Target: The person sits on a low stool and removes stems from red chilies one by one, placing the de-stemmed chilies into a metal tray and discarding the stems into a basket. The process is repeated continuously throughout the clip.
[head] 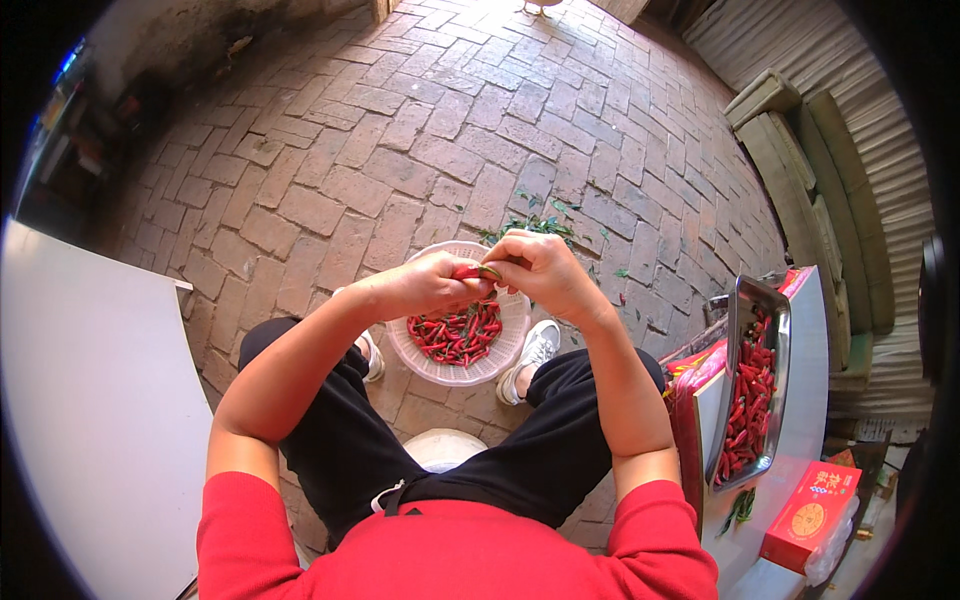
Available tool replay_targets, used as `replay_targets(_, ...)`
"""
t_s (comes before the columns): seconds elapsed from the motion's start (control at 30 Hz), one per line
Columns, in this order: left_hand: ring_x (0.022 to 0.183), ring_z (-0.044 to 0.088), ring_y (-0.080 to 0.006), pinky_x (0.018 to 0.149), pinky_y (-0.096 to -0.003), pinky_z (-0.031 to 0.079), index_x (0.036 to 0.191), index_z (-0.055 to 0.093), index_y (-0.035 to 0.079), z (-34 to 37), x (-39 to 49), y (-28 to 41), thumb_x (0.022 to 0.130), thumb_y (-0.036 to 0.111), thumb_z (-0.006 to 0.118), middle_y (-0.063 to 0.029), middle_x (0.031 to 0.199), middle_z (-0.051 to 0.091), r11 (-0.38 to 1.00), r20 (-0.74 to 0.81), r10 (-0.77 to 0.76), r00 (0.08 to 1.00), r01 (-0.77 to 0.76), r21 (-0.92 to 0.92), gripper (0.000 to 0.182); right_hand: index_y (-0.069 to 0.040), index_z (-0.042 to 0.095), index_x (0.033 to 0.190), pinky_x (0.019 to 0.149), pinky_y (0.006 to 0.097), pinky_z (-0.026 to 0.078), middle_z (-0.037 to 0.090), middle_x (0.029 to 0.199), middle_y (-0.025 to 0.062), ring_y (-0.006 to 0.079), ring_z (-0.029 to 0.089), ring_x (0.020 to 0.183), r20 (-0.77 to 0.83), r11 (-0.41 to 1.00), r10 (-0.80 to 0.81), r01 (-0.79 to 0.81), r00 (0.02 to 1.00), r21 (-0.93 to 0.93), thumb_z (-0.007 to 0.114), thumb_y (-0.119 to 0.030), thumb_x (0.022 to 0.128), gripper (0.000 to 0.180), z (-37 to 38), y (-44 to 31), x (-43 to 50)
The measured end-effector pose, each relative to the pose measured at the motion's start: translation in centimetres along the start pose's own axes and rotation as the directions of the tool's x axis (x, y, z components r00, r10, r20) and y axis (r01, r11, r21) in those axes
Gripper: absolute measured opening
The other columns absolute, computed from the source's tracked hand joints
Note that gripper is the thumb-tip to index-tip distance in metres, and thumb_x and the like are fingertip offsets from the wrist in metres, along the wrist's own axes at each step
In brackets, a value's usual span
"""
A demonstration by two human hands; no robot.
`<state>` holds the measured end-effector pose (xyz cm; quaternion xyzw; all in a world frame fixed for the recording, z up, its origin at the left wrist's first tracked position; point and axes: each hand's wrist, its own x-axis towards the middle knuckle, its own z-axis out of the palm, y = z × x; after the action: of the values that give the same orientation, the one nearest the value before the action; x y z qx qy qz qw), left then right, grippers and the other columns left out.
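Observation:
A red chili pepper [466,271] with a green stem end lies in my left hand [431,285], its stem pointing right. My right hand [536,266] pinches at the green stem end with thumb and forefinger. Below both hands, a pale pink plastic colander basket [517,341] stands on the floor between my feet. Many red chilies [454,334] with green stems fill its bottom. Just beyond the basket, plucked green stems and leaves [540,223] are scattered on the bricks.
At my right, a stainless steel tray [780,420] of red chilies rests on a table [806,397], near a red box [811,517] and some green stems [741,511]. A white tabletop [90,405] is at my left. A green sofa [825,225] lines the right wall; a bird [541,6] stands far off.

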<state>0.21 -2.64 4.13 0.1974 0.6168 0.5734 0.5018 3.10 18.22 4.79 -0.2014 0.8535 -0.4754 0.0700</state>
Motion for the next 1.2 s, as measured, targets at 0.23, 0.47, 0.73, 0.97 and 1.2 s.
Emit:
replay_targets(0.23, 0.054, 0.033, -0.0031, 0.047, -0.0221, 0.027, 0.078, 0.053, 0.011, -0.1, -0.4, 1.0, 0.101, 0.029, 0.053, 0.0087, 0.064, 0.040, 1.000, 0.011, 0.019, 1.000, -0.019, 0.016, 0.029, -0.005, 0.062, 0.094, 0.057, 0.0196, 0.040, 0.056, 0.076, -0.0050, 0.0020, 0.048, 0.064, 0.170, 0.645, 0.271, -0.309, 0.948, 0.699, 0.059, -0.023, 0.096, 0.018, 1.1, 0.7, -0.2)
replay_targets(0.47, 0.057, 0.043, -0.0058, 0.051, -0.0258, 0.036, 0.080, 0.058, 0.007, -0.8, -0.1, -0.3, 0.101, 0.026, 0.051, 0.0031, 0.065, 0.049, 0.995, 0.038, -0.029, 0.999, 0.026, 0.093, 0.028, -0.004, 0.058, 0.087, 0.065, 0.0303, 0.046, 0.058, 0.082, 0.0025, 0.0166, 0.055, 0.072, -0.078, 0.993, 0.073, -0.079, 0.994, -0.083, 0.060, -0.019, 0.091, 0.016, 2.1, 0.5, -0.1)
replay_targets(0.73, 0.068, 0.051, -0.0101, 0.062, -0.0296, 0.046, 0.094, 0.061, 0.001, -1.8, 1.7, -4.0, 0.099, 0.027, 0.053, -0.0021, 0.070, 0.057, 0.892, -0.100, 0.219, 0.971, -0.157, 0.423, 0.028, 0.000, 0.057, 0.089, 0.075, 0.0408, 0.048, 0.059, 0.087, 0.0140, 0.0312, 0.059, 0.085, -0.328, 0.889, -0.142, -0.025, 0.934, -0.457, 0.057, -0.011, 0.089, 0.011, 5.3, 0.7, 0.1)
replay_targets(0.97, 0.054, 0.031, -0.0031, 0.046, -0.0216, 0.024, 0.084, 0.057, 0.013, -1.6, -0.9, -1.2, 0.099, 0.027, 0.053, 0.0100, 0.066, 0.040, 0.995, 0.093, -0.098, 0.991, 0.099, -0.006, 0.021, 0.001, 0.068, 0.095, 0.075, 0.0293, 0.050, 0.066, 0.089, 0.0113, 0.0194, 0.065, 0.083, 0.063, 0.999, -0.041, 0.041, 0.997, -0.006, 0.062, -0.006, 0.087, 0.012, 1.1, -0.8, 0.1)
replay_targets(1.2, 0.056, 0.033, -0.0019, 0.047, -0.0193, 0.025, 0.091, 0.063, 0.011, -1.4, -1.3, 0.0, 0.100, 0.027, 0.054, 0.0101, 0.066, 0.041, 0.993, 0.127, -0.118, 0.985, 0.121, -0.016, 0.020, 0.002, 0.062, 0.084, 0.065, 0.0305, 0.043, 0.053, 0.074, 0.0089, 0.0194, 0.053, 0.071, 0.098, 0.981, -0.172, 0.180, 0.980, -0.077, 0.064, -0.011, 0.088, 0.014, 0.6, -0.6, -0.2)
